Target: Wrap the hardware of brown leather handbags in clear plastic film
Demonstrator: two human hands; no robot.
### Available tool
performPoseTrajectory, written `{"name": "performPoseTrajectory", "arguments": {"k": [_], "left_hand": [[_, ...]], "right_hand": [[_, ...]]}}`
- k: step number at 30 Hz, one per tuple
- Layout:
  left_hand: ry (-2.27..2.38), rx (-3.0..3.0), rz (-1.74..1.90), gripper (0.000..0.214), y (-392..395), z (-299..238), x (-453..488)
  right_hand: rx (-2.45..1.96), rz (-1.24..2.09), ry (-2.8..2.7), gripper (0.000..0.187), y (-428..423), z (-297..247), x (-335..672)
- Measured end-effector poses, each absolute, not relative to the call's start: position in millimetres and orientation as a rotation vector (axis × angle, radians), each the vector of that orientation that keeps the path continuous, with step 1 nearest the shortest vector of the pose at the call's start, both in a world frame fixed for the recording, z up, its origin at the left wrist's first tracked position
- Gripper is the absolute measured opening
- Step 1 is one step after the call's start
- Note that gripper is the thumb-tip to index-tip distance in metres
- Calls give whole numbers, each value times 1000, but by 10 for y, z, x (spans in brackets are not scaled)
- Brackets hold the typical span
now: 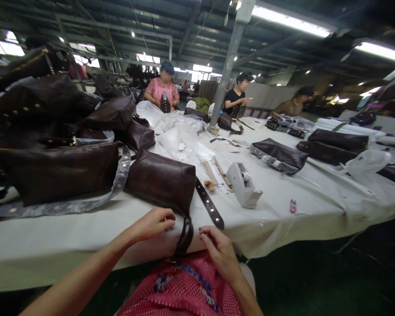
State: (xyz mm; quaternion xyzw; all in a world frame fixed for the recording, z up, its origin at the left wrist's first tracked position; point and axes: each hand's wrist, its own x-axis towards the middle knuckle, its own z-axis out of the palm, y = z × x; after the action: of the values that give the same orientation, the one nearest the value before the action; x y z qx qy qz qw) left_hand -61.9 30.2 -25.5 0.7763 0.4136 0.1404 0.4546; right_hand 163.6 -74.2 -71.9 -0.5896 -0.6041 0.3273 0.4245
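Both forearms are bare, no sleeves, watch or rings showing. At the bottom centre of the frame sits a red-and-white checked garment (pixel 184 287) (small blue cartoon prints on it).

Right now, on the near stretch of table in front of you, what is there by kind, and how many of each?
Dark brown bags: 5, with the nearest by the left hand and the rest stacked to the left
Studded straps: 1, above the right hand
Tape dispensers: 1
Small pink items: 1
Total: 8

Left hand (pixel 153 224) curled, right hand (pixel 219 250) loosely open.
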Motion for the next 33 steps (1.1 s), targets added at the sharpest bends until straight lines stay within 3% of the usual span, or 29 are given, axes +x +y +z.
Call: {"name": "performPoseTrajectory", "arguments": {"k": [8, 14, 22, 26, 33], "left_hand": [[1003, 1209, 602, 31, 195, -777, -281], [1020, 1120, 762, 27, 160, -856, -158], [1183, 1664, 595, 9, 104, -842, -252], [1127, 1693, 511, 15, 53, -773, -445], [1030, 1306, 646, 28, -136, -888, -552]], "right_hand": [[-1735, 195, -1878, 27, 67, -759, 1680], [-1920, -18, -2037, 24, 329, -987, 1667], [-1487, 551, -1330, 24, -226, -816, 1622], [-1251, 703, -1582, 18, -790, -814, 1348], [-1246, 656, -1761, 39, -1205, -1124, 1142]]}}
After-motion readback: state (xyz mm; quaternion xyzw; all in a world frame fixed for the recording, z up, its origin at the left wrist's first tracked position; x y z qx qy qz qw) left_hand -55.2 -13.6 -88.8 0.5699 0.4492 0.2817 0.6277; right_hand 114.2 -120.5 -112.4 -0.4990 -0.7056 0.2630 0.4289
